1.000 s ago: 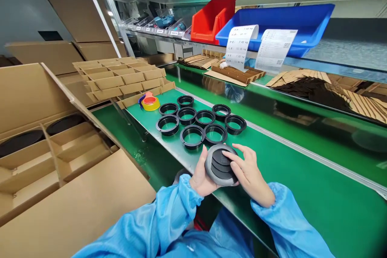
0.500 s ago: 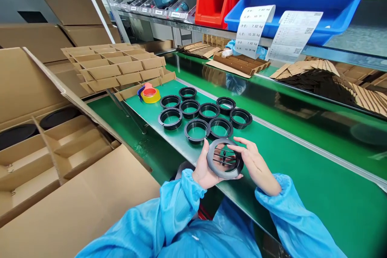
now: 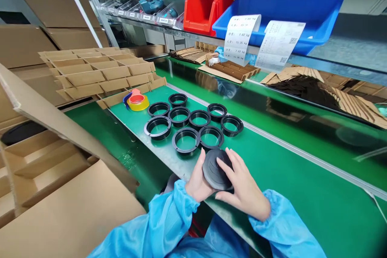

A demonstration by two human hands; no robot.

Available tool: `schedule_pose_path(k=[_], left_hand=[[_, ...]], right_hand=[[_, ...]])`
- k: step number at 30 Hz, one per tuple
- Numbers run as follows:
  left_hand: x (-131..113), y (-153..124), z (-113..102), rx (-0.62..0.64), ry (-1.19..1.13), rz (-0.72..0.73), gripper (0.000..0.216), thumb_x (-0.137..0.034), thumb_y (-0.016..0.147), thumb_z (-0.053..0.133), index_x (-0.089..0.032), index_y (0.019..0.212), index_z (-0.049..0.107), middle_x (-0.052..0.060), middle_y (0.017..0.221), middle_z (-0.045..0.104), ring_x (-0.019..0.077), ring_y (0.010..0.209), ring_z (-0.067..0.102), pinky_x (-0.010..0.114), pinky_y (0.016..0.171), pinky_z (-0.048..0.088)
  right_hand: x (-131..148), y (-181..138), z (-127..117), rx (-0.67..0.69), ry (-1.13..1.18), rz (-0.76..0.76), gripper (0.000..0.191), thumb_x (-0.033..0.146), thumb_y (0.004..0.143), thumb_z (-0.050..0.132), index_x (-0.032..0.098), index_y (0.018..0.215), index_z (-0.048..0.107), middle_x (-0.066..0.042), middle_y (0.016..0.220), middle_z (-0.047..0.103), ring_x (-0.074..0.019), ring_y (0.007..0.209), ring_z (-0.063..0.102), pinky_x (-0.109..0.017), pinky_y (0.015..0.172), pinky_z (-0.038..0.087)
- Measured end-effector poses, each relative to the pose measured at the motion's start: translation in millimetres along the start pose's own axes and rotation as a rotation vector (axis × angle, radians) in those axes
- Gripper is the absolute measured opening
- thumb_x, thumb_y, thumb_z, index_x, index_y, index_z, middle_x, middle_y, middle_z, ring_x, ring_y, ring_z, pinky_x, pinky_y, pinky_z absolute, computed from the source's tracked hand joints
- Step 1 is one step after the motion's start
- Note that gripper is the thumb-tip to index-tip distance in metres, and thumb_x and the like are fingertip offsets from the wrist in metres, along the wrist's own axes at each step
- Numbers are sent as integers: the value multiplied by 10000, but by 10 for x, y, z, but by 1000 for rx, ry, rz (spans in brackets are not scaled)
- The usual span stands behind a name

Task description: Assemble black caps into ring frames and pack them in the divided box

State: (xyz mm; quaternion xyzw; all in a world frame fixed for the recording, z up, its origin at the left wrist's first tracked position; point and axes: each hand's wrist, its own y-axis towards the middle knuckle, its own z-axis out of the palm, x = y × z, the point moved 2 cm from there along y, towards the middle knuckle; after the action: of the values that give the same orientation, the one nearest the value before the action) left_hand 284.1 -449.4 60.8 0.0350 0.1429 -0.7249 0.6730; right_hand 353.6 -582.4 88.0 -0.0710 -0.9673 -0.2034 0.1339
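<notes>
A round dark grey air vent [image 3: 213, 173] lies tilted over the belt's near edge, its inner slats swung flat so they fill the ring. Wrapped about its left side and underside, my left hand [image 3: 198, 183] supports it, partly hidden behind. My right hand [image 3: 243, 187] rests at its right side, fingers apart, with the index fingertip on the slats and the thumb by the lower rim. Just beyond, several black collar rings [image 3: 185, 145] stand on the green belt [image 3: 281, 189], the closest almost touching my left fingertips.
A yellow tape roll [image 3: 141, 105] sits at the belt's far left, beside stacked cardboard dividers [image 3: 111, 74]. An open carton [image 3: 72, 205] stands at left. Above the belt, a shelf holds a red bin [image 3: 198, 14] and a blue bin [image 3: 281, 14]. A co-worker's gloved hand [image 3: 214, 60] shows behind.
The vent's slats have turned from open, with gaps between them, to flat and closed. My right index finger has moved onto the vent's face. The whole view has shifted slightly.
</notes>
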Motion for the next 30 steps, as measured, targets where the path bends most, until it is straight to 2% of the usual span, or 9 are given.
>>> schedule_pose_path(k=[3,7,9,11,14,17,20,25,30], left_hand=[[28,74,49,-11,59,26,722,-707,910,477,-172,1392,539,142,1250,660,323,1244,567,456,1087,411],[-10,117,-8,-48,329,162,760,-770,885,429,-319,1495,391,115,1333,581,304,1233,548,480,1031,438],[-39,124,-98,-122,624,336,651,-692,886,542,-302,1407,519,115,1337,549,292,1206,539,437,990,460],[-44,133,-178,-177,889,450,488,-585,893,620,-213,1205,676,128,1258,574,276,1106,575,396,933,485],[-29,157,-247,-187,1046,443,429,-555,919,591,-169,1065,708,115,1103,635,231,933,629,373,880,508],[-38,172,-268,-185,1079,409,461,-584,915,578,-168,1080,686,109,1090,650,219,921,646,359,874,521],[-61,183,-287,-178,1093,387,510,-626,903,567,-165,1095,675,112,1119,647,224,947,651,356,881,529],[-73,190,-300,-178,1138,362,521,-636,911,538,-167,1097,665,109,1119,661,224,963,655,363,917,524],[-43,176,-271,-192,1201,369,458,-577,933,523,-172,1099,659,105,1123,665,219,969,661,356,924,523]], right_hand=[[-124,139,12,37,59,55,1120,671,772,774,219,1601,172,-197,1597,102,-441,1434,191,-623,1127,323],[-675,553,-99,-90,31,206,1041,534,740,809,262,1577,253,-172,1505,252,-397,1367,311,-565,1102,370],[-1076,837,-182,-175,-109,372,1043,568,742,810,216,1570,283,-203,1479,263,-423,1359,301,-574,1108,341],[-1436,1114,-221,-139,-248,531,1055,625,749,802,187,1567,299,-228,1462,276,-437,1336,320,-556,1099,340],[-1730,1398,-183,-20,-333,629,1042,678,751,787,191,1556,340,-238,1440,320,-441,1284,380,-527,1050,381],[-1741,1407,-82,35,-354,623,1023,697,744,785,173,1532,395,-255,1414,366,-457,1269,395,-532,1028,393],[-1655,1142,-9,86,-389,611,961,694,811,725,174,1541,380,-254,1440,363,-445,1318,360,-532,1060,366],[-1566,626,-212,221,-470,629,719,620,1023,373,194,1589,252,-206,1582,217,-388,1440,238,-551,1128,290],[-1507,684,-510,-72,-466,589,636,451,1068,120,100,1598,141,-144,1625,142,-270,1506,56,-470,1206,179]])
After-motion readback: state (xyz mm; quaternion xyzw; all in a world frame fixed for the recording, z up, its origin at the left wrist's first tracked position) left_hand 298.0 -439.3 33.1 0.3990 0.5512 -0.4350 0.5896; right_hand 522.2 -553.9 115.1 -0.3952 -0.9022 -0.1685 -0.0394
